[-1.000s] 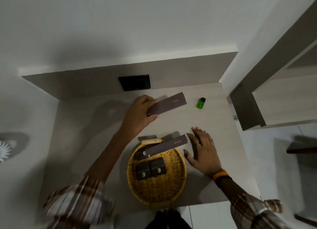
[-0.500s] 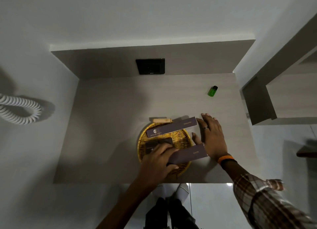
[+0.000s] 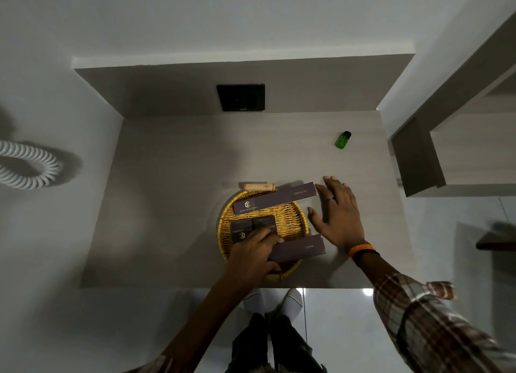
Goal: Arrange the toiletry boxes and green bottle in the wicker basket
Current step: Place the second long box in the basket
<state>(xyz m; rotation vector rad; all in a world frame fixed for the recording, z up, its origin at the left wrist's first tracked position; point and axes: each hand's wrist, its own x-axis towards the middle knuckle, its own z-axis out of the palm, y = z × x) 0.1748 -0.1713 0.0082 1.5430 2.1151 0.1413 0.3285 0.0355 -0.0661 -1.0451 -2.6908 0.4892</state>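
The left hand (image 3: 255, 254) grips the comb box (image 3: 300, 248), long axis left-right across the wicker basket (image 3: 290, 219) near rim. The green bottle (image 3: 343, 140) lies far right on the surface (image 3: 181, 191), nearer the flat, empty right hand (image 3: 339, 214).

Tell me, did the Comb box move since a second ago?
Yes. The Comb box came from the far part of the counter near the black wall panel down to the near edge of the wicker basket, held by the left hand.

Boxes (image 3: 275, 199) fill wicker basket (image 3: 293, 219); green bottle (image 3: 342, 140) (upright) well apart.
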